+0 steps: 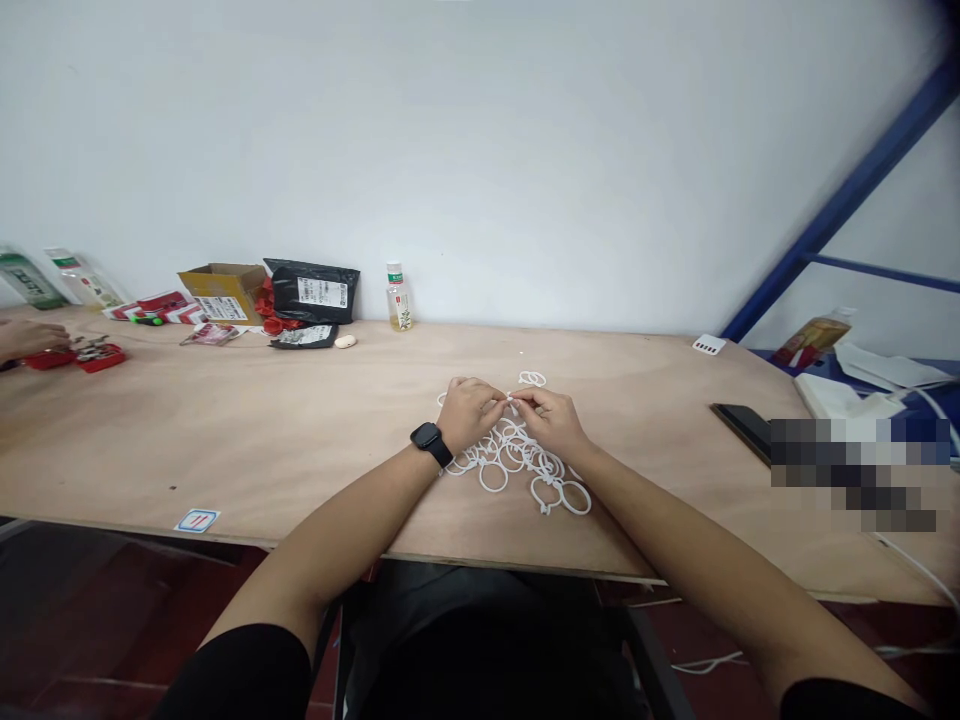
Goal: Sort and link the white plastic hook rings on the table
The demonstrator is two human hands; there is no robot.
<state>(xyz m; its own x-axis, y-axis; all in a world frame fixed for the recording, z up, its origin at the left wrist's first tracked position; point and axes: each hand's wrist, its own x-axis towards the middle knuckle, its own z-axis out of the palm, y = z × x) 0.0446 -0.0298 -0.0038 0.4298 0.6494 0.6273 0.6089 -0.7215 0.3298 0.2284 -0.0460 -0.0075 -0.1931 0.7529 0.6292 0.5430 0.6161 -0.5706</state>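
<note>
My left hand, with a black watch on its wrist, and my right hand meet fingertip to fingertip over the table. Between their pinched fingers is a small part of a white plastic ring; the rest of it is mostly hidden by the fingers. Below and between the hands lies a loose pile of white plastic rings, several with small clasp-like knobs. Two joined rings lie at the pile's lower right, near my right forearm. Just beyond my fingertips rests another small group of rings.
Along the wall stand a bottle, a black parcel bag and an open cardboard box. At far left, another person's hand is near red trays. A dark phone-like slab lies right. The table's front edge is close.
</note>
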